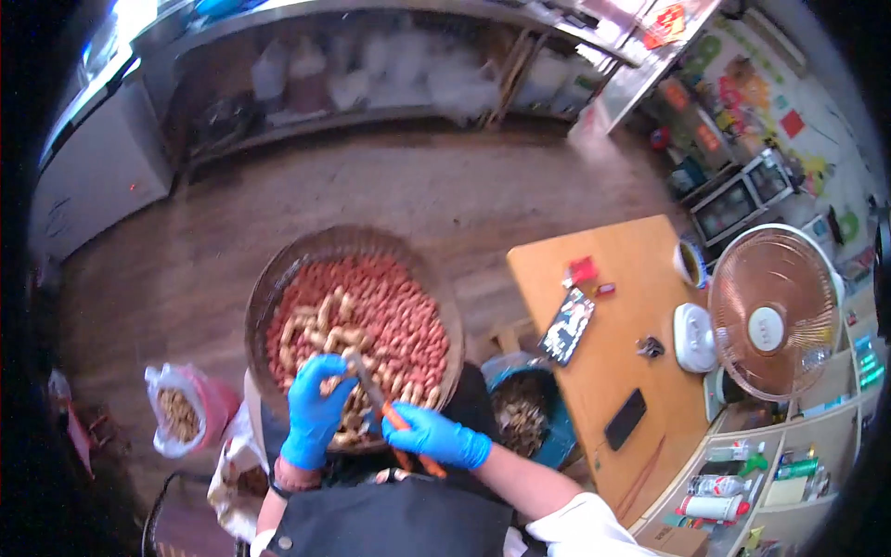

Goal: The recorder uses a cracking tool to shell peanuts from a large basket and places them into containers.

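My left hand, in a blue glove, is over the near left part of a round basket. Its thumb and fingers curl close to a tool's tip; whether a peanut is pinched there I cannot tell. A hand tool with orange handles and long metal jaws, pliers or scissors, is gripped in my right hand, also blue-gloved. The jaws point up and left, towards my left fingers. Red-skinned peanut kernels fill much of the basket, with unshelled peanuts heaped on them at left and near my hands.
At left on the floor stands a bag of peanuts, beside a white sack. A teal bucket of shells sits at right. The wooden table bears a phone, a patterned flat item and a fan.
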`<move>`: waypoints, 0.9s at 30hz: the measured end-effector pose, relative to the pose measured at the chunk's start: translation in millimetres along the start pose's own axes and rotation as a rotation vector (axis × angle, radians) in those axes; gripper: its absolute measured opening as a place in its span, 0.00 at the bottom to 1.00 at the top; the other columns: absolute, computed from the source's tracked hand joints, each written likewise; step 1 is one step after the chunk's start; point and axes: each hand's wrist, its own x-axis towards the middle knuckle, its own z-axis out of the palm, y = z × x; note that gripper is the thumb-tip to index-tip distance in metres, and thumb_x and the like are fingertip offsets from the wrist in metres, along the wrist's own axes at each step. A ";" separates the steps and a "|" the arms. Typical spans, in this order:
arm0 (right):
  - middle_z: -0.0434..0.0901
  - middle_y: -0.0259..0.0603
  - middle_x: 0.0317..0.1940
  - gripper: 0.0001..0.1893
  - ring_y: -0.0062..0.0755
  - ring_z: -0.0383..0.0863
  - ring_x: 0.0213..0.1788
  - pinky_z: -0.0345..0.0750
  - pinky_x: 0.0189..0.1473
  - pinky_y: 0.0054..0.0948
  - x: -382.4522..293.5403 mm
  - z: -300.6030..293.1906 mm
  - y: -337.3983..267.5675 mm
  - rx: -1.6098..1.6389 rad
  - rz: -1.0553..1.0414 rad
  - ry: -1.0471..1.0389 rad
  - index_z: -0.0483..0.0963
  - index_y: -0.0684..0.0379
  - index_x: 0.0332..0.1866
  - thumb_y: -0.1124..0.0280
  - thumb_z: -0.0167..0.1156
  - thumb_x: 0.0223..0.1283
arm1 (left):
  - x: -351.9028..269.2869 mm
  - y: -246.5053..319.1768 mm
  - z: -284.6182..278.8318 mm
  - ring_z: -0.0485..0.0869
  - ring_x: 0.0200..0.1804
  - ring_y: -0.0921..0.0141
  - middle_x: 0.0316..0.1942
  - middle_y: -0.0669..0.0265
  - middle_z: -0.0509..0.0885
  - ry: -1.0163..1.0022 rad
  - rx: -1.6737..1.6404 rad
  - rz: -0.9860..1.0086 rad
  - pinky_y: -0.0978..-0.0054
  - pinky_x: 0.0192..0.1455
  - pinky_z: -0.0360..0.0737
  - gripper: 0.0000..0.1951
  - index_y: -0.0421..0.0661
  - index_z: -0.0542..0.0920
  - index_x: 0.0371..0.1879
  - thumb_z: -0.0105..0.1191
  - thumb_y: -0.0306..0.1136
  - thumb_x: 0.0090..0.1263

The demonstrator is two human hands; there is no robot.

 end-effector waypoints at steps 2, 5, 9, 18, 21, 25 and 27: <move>0.74 0.36 0.34 0.14 0.24 0.72 0.38 0.72 0.43 0.28 -0.2 3.3 11.0 -0.037 -0.035 0.052 0.70 0.62 0.42 0.62 0.52 0.56 | -0.2 5.4 0.5 0.77 0.36 0.66 0.31 0.64 0.78 -0.017 -0.026 -0.037 0.73 0.42 0.73 0.13 0.43 0.75 0.29 0.63 0.18 0.45; 0.76 0.38 0.38 0.17 0.25 0.74 0.42 0.72 0.48 0.28 7.6 6.6 32.9 0.028 -0.041 0.061 0.70 0.64 0.46 0.64 0.53 0.56 | -2.1 -1.2 0.8 0.77 0.37 0.69 0.31 0.65 0.77 -0.016 -0.058 -0.040 0.75 0.41 0.73 0.12 0.42 0.74 0.28 0.62 0.18 0.47; 0.76 0.39 0.31 0.18 0.25 0.76 0.33 0.74 0.38 0.25 8.6 4.3 22.2 0.059 0.014 0.030 0.67 0.62 0.47 0.61 0.52 0.57 | -6.5 -7.0 -3.8 0.75 0.37 0.77 0.31 0.69 0.76 0.002 -0.195 -0.265 0.80 0.43 0.73 0.10 0.43 0.74 0.31 0.60 0.19 0.52; 0.64 0.50 0.59 0.13 0.40 0.64 0.62 0.56 0.65 0.37 -28.0 -25.0 -5.7 0.590 -0.205 0.123 0.69 0.67 0.45 0.73 0.52 0.55 | 14.4 -15.9 -32.1 0.77 0.36 0.75 0.32 0.68 0.78 0.082 -0.049 -0.252 0.80 0.42 0.74 0.10 0.42 0.77 0.39 0.57 0.23 0.57; 0.62 0.52 0.60 0.15 0.43 0.63 0.63 0.56 0.66 0.38 -28.6 -21.9 1.9 0.703 -0.200 0.105 0.69 0.68 0.47 0.74 0.52 0.53 | 11.5 -16.8 -34.4 0.77 0.36 0.74 0.32 0.67 0.78 0.086 0.317 0.058 0.81 0.41 0.73 0.09 0.42 0.77 0.36 0.57 0.22 0.56; 0.67 0.51 0.56 0.14 0.41 0.65 0.61 0.57 0.65 0.37 -31.3 -20.9 10.0 0.746 -0.234 0.079 0.71 0.68 0.44 0.74 0.52 0.51 | 3.5 -8.7 -11.8 0.78 0.36 0.67 0.30 0.62 0.77 -0.141 0.297 -0.053 0.74 0.38 0.73 0.07 0.43 0.79 0.31 0.59 0.26 0.54; 0.70 0.48 0.53 0.13 0.39 0.66 0.61 0.58 0.64 0.35 -36.7 -22.5 4.6 0.637 -0.149 0.116 0.72 0.67 0.43 0.74 0.52 0.52 | 3.9 0.9 1.6 0.74 0.37 0.60 0.30 0.61 0.75 -0.236 0.533 0.106 0.65 0.40 0.71 0.11 0.46 0.78 0.33 0.61 0.35 0.52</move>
